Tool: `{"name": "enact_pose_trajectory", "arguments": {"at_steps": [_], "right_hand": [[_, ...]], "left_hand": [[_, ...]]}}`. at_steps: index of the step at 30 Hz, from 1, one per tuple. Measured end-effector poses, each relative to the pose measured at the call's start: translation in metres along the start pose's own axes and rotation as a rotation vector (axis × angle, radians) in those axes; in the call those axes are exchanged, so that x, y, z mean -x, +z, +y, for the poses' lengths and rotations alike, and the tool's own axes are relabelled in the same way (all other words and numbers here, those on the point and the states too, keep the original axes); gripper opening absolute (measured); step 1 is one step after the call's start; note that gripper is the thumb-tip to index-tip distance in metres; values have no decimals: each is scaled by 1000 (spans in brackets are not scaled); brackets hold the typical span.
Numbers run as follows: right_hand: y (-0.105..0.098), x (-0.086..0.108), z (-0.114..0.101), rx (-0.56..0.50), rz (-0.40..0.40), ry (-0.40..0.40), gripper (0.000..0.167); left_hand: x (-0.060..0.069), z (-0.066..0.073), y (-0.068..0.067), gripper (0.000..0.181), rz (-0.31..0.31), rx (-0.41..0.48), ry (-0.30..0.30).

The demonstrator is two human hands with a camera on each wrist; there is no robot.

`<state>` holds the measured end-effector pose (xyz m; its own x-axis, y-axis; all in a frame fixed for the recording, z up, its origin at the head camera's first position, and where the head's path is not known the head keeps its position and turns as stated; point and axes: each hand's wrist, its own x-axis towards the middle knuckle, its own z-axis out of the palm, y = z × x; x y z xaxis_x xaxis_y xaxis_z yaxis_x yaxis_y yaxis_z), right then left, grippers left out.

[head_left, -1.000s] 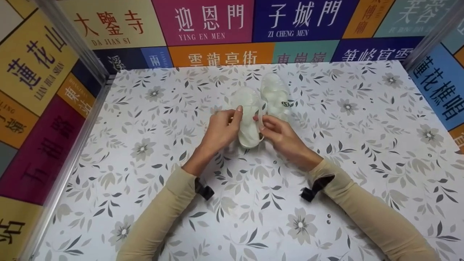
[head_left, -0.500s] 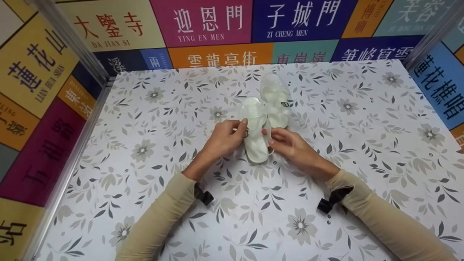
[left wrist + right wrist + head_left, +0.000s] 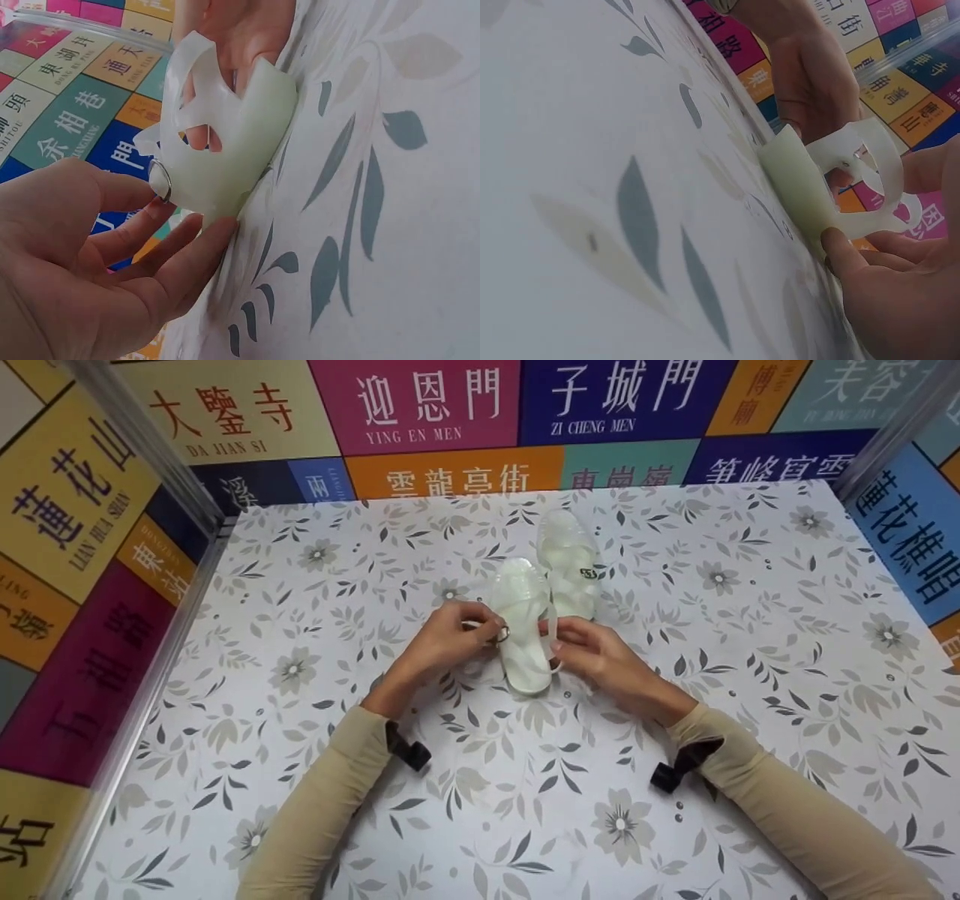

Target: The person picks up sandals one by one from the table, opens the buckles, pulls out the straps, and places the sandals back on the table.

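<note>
A pale green-white jelly sandal (image 3: 523, 649) stands sole down on the flowered tabletop, toe away from me. My left hand (image 3: 457, 634) is at its left side, thumb and forefinger pinching the metal ring buckle (image 3: 161, 180). Other left fingertips touch the side of the sole in the left wrist view. On the right side my right hand (image 3: 604, 660) holds the sandal by its loose strap (image 3: 553, 634). In the right wrist view its thumb lies low against the sole, and the strap (image 3: 889, 165) arches up beside the fingers. The second sandal (image 3: 568, 559) lies just beyond, to the right.
The flowered tabletop (image 3: 315, 765) spreads around both sandals. Colourful panels with lettering (image 3: 450, 405) border its back and sides, with a clear rail (image 3: 161, 442) at the left corner. A black strap-on device (image 3: 409, 748) sits at each wrist.
The near sandal has come toward me and a little right, away from the second sandal, with both hands. My left hand has since shifted slightly left, and its buckle now shows. The second sandal stayed put.
</note>
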<state>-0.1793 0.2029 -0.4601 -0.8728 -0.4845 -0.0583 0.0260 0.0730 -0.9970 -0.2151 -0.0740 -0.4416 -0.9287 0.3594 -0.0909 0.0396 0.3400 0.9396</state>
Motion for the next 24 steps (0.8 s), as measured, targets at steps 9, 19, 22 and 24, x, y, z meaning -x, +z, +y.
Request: {"name": "enact_pose_trajectory", "arguments": {"at_steps": [9, 19, 22, 24], "right_hand": [[5, -12, -27, 376, 226, -249, 49], [35, -34, -46, 881, 204, -328, 47], [37, -37, -40, 952, 197, -318, 38], [35, -37, -36, 944, 173, -297, 33]], "left_hand": [[-5, -7, -8, 8, -19, 110, 70], [-6, -16, -19, 12, -136, 125, 41], [-6, -19, -23, 16, -194, 85, 32], [-6, -21, -26, 18, -223, 63, 49]]}}
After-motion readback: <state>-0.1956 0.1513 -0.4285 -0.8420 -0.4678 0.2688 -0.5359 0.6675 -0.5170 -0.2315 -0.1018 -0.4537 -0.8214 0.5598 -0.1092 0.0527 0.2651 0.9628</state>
